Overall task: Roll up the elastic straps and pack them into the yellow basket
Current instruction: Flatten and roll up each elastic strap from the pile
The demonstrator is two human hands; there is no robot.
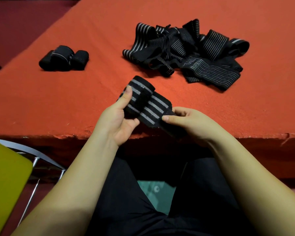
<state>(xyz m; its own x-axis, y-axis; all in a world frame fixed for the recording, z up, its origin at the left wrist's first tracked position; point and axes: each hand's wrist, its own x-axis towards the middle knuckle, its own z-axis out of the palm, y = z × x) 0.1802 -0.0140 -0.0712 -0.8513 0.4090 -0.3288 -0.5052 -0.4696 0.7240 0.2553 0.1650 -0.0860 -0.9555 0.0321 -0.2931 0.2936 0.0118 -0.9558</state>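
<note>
I hold a black elastic strap with grey stripes [144, 103] in front of me, just above the near edge of the orange cloth-covered table [58, 103]. My left hand [119, 120] grips the rolled part, with the thumb pressed on top of the roll and the fingers curled under it. My right hand [186, 121] pinches the free flat end between thumb and fingers.

The strap looks light, soft and stretchy, so I judge it will spring open if I loosen the pinch. I think the best hold is on the roll itself, with the tail kept under tension.

Beyond my grip and to the right lies a loose pile of black striped straps [187, 51]. Beyond and to the left, well apart from it, lie the finished black rolls [64, 58]. Something yellow [5, 184] is low at my left; I cannot tell if it is the basket.
</note>
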